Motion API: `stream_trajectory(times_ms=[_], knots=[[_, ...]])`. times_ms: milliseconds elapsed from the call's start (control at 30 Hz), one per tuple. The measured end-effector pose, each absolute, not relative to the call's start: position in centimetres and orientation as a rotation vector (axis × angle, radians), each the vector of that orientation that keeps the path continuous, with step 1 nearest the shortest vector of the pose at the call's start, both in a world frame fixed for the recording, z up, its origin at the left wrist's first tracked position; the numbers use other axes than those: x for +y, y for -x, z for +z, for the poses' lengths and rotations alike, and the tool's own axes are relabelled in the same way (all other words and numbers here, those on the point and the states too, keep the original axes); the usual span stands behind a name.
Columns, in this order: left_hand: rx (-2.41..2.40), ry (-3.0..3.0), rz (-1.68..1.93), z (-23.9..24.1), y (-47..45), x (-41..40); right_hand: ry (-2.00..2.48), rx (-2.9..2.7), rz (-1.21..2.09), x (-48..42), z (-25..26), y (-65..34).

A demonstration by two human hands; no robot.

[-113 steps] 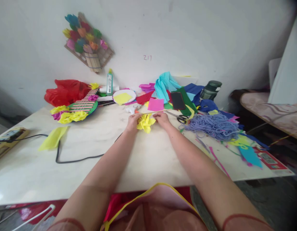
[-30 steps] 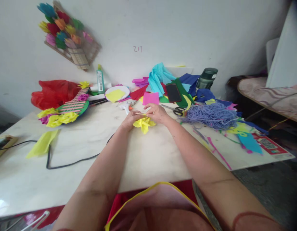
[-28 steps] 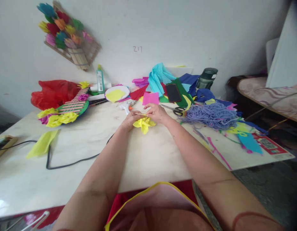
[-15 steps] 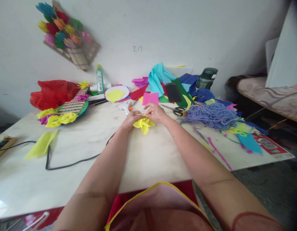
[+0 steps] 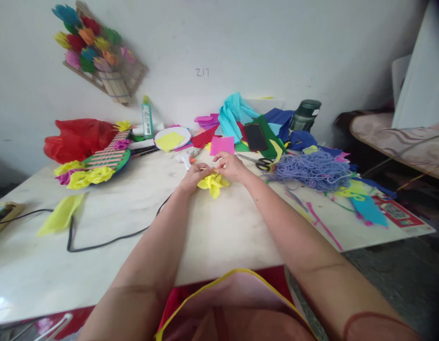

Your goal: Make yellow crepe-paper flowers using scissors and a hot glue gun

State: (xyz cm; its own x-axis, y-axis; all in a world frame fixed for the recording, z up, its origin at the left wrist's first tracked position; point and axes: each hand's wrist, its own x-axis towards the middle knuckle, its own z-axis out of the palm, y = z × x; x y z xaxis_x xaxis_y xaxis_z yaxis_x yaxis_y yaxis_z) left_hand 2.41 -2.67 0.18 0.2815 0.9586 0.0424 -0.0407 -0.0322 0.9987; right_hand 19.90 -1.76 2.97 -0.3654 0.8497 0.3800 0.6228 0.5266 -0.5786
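Note:
Near the middle of the table, a yellow paper flower [image 5: 214,185] hangs petals-down toward me between my two hands. My left hand [image 5: 194,177] is closed with its fingertips at the flower's upper left edge. A thin pale stick or strip shows at those fingertips; its kind is too small to tell. My right hand [image 5: 231,166] pinches the flower from the upper right, thumb and forefinger together. The fingers partly cover the flower's top. Just beyond my hands lie a white glue gun [image 5: 184,158] and a pink paper square [image 5: 222,145].
Scissors [image 5: 264,164], a phone [image 5: 255,137] and a heap of blue-purple yarn [image 5: 311,169] lie to the right. At the left are a flower-trimmed craft piece [image 5: 107,158], a yellow paper piece [image 5: 63,215] and a black cord [image 5: 109,241]. A green bottle [image 5: 147,118] stands behind.
Both hands stay almost in place at the flower. The pale stick between the fingers shows slightly less than before.

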Motion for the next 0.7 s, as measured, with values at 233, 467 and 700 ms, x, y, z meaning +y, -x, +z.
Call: stream_trajectory(times_ms=[233, 467, 700], knots=[[0.962, -1.285, 1.054, 0.6, -2.4, -2.7, 1.117, -1.997, 0.624, -1.1, 2.3, -20.3], [0.956, -1.231, 1.089, 0.8, -2.3, -2.6, 1.010, -2.007, 0.732, -1.2, 2.4, -21.0], [0.979, -1.239, 1.060, 1.2, -2.3, -2.9, 0.970, -2.055, 0.654, -1.1, 2.4, -21.3]])
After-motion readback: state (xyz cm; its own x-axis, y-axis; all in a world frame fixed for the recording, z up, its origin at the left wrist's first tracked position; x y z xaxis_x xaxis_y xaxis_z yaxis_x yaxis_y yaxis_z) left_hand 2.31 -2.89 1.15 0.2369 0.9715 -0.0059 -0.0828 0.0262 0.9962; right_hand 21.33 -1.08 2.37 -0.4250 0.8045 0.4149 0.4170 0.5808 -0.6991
